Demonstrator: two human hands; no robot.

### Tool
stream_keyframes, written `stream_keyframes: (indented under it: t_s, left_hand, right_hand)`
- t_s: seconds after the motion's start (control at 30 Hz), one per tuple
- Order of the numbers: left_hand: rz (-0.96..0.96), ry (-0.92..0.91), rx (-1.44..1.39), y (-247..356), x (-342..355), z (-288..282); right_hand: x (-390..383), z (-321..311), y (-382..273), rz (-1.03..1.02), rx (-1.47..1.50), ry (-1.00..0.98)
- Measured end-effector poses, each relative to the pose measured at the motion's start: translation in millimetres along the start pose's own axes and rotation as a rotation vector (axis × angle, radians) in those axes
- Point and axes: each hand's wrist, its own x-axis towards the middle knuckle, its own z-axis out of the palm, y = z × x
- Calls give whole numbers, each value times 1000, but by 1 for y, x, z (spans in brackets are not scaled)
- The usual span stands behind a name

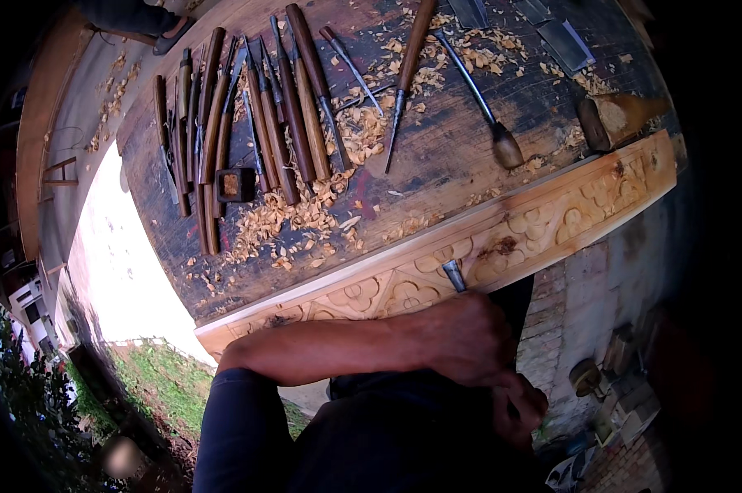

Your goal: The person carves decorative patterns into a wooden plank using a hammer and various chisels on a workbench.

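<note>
A long pale wooden board (362, 289), carved with rows of petal and leaf shapes, lies along the near edge of the workbench. My left hand (472, 333) is closed round a carving gouge (453, 276), its flared steel tip showing beyond the fist, over the carved face. Close behind it and lower, my right hand (519, 404) is curled in line with the tool. It seems to grip the gouge's rear end, but the handle is hidden. My left forearm crosses in front of the board.
Several wood-handled chisels and gouges (284, 140) lie on the dark workbench (436, 197) among curled shavings (284, 226). A small dark square box (235, 185) sits by them. A round-headed tool (506, 148) and a wooden mallet-like block (621, 119) lie farther right.
</note>
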Motion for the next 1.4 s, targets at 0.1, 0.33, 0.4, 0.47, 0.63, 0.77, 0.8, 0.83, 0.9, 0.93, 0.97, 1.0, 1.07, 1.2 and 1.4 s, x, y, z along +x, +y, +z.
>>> stream_keyframes:
  t_s: [0.1,0.33,0.4,0.47,0.63,0.77,0.8,0.83,0.9,0.93,0.97,1.0,1.07,1.2,1.4]
  left_hand:
    - [-22,14,-19,-1,-1,-2]
    - [134,66,-14,-2,2,2]
    - [169,20,-31,-4,3,4]
    - [181,-48,-18,-3,4,2]
    - [167,-46,-20,-3,5,0]
    - [144,-51,-33,-2,6,0]
    - [141,-52,-36,-2,6,0]
    - [137,-54,-39,-2,6,-1]
    - [119,-72,-59,-1,8,-4]
    - [104,-88,-77,-1,10,-7]
    - [89,-104,-95,-1,11,-8]
    - [90,-87,-88,-1,10,-8]
    - [93,-50,-73,-3,9,-6]
    - [92,-68,-40,-5,11,-12]
    - [22,-160,-34,-7,18,-22]
  right_hand:
    - [8,-1,-9,16,17,42]
    - [5,-2,2,-99,-71,143]
    - [-5,-2,5,-66,-94,143]
    - [-8,-3,7,-57,-99,145]
    - [-8,-5,9,-94,-92,132]
    - [-5,-8,6,-87,-95,111]
    - [-4,-9,7,-90,-91,113]
    - [-3,-9,7,-93,-86,115]
    - [-3,-8,11,-111,-69,131]
    - [-4,-8,13,-120,-60,140]
    - [-5,-9,15,-111,-76,132]
    - [-6,-11,16,-105,-90,123]
    - [-3,-15,13,-77,-105,96]
    - [10,-32,2,-30,-95,38]
    - [24,-49,11,-81,-46,5]
